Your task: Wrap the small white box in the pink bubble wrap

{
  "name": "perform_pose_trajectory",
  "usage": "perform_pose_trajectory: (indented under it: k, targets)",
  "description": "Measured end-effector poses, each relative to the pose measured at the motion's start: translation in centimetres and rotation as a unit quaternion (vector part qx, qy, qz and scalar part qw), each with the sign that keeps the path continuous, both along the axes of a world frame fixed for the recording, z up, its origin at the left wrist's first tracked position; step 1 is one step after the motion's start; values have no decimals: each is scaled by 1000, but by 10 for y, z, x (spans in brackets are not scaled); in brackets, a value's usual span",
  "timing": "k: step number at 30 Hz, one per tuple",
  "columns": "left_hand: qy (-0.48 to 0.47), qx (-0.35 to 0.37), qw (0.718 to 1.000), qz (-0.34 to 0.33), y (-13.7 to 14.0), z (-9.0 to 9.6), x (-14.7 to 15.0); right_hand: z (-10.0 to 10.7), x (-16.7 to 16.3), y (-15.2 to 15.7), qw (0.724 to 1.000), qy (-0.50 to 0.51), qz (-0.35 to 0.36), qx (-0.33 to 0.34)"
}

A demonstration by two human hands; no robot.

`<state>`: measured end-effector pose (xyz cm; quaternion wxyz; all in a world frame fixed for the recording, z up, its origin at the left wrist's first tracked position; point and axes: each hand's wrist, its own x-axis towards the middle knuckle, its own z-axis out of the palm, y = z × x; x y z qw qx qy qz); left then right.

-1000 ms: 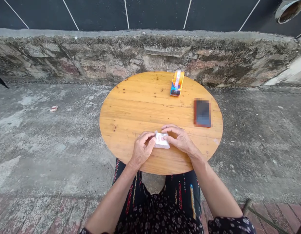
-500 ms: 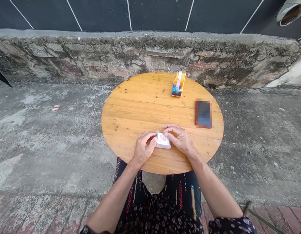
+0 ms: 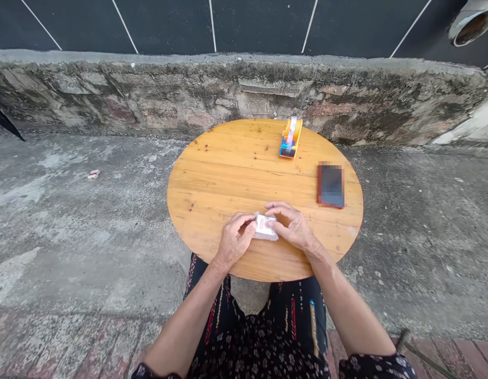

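Observation:
A small white packet with red print (image 3: 263,223) lies near the front of the round wooden table (image 3: 212,179), on or inside a crinkled, see-through wrapping (image 3: 266,237). My left hand (image 3: 236,238) pinches its left edge between thumb and fingers. From the right, my right hand (image 3: 293,227) reaches over it, the thumb pressed on the printed face and the fingers curved round the far corner. The fingertips are partly hidden, so I cannot tell how firmly the right hand grips.
Toward the back of the table stands a yellow and blue tape dispenser (image 3: 291,138) with a roll of tape. A dark, blurred-out flat object with a reddish edge (image 3: 331,185) lies at the right. Behind the table runs a low stone wall (image 3: 168,102).
My right thumb has moved left onto the packet's printed face, covering part of the red mark. The left hand keeps its hold. The view has shifted slightly.

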<state>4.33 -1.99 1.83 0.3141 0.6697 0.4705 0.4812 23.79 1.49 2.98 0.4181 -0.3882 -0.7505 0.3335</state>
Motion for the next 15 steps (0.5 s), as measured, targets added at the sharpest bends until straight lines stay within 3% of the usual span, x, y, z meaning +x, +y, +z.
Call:
perform_pose_trajectory:
  k: [15]
  targets:
    - [4,9,1000,2,1,-4,0,3,-8,-1,1000,-11,-13,16]
